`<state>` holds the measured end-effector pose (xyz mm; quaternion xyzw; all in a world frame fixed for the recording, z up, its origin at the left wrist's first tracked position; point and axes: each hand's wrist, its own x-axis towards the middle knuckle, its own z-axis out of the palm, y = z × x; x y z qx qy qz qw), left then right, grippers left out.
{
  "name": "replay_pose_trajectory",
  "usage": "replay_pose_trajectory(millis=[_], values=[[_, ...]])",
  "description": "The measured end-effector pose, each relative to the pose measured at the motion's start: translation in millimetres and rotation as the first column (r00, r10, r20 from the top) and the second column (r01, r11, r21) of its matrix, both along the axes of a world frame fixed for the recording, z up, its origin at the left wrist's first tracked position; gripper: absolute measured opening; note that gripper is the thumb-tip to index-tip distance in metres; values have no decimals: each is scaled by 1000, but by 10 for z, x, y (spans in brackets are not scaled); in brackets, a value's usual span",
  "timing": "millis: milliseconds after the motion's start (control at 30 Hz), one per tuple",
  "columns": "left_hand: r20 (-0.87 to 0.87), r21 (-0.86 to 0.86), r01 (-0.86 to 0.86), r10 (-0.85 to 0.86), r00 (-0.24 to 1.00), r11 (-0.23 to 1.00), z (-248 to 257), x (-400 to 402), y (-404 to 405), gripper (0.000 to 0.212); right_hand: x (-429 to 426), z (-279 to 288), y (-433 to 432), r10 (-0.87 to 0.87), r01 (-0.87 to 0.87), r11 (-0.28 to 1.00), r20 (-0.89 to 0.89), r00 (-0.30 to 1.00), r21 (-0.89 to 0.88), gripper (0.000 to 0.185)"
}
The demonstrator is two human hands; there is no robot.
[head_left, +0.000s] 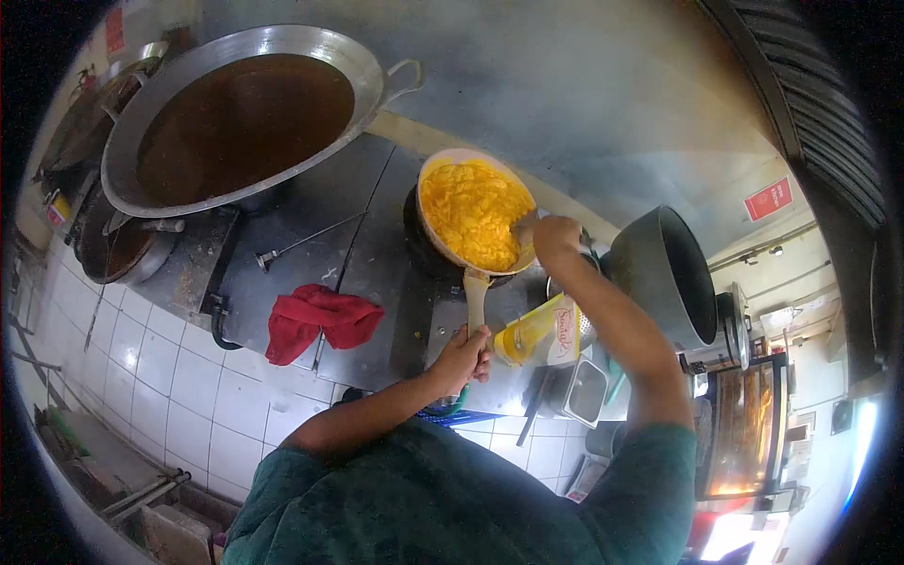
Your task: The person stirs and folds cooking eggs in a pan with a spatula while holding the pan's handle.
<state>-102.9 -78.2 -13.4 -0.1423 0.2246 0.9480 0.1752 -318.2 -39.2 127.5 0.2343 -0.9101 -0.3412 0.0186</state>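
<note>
My left hand point(462, 360) is closed around the pale handle point(477, 300) of a frying pan point(426, 212). Yellow scrambled eggs point(470, 208) cover most of the pan's inside. At the pan's right rim, my right hand point(558, 240) grips a spatula point(524, 229), whose blade touches the eggs; its handle is mostly hidden by the hand. Beneath the pan is a dark round burner or support point(415, 244), largely covered. Close to the pan handle lies a yellow and clear plastic pouch point(540, 335) that bears writing.
A huge metal wok point(378, 85) of brown liquid stands at the far left. A red cloth point(321, 321) and a thin metal rod point(311, 240) lie on the steel counter point(385, 296). On the right are a large grey pot point(643, 268) and a steel food pan point(587, 388).
</note>
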Motion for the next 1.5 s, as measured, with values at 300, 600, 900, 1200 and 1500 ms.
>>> replay_pose_trajectory(millis=[300, 600, 900, 1200, 1500], values=[[-12, -74, 22, -23, 1000, 997, 41, 6, 8, 24, -172, 787, -139, 76, -76, 997, 10, 997, 19, 22], [-28, -58, -31, 29, 999, 998, -19, 13, 20, 23, 731, 519, 179, 69, -94, 981, 144, 987, 170, 21], [-4, -36, 3, -3, 1000, 999, -94, 23, 48, 27, -364, -431, 363, -67, 41, 985, -155, 986, -166, 32], [7, -14, 60, -60, 998, 998, -57, -18, 44, 24, -829, -370, -93, 308, -348, 910, -197, 931, -225, 39], [72, -169, 38, -27, 997, 985, 133, -15, 61, 23, -582, 202, 449, 582, -602, 762, -155, 798, -240, 22]])
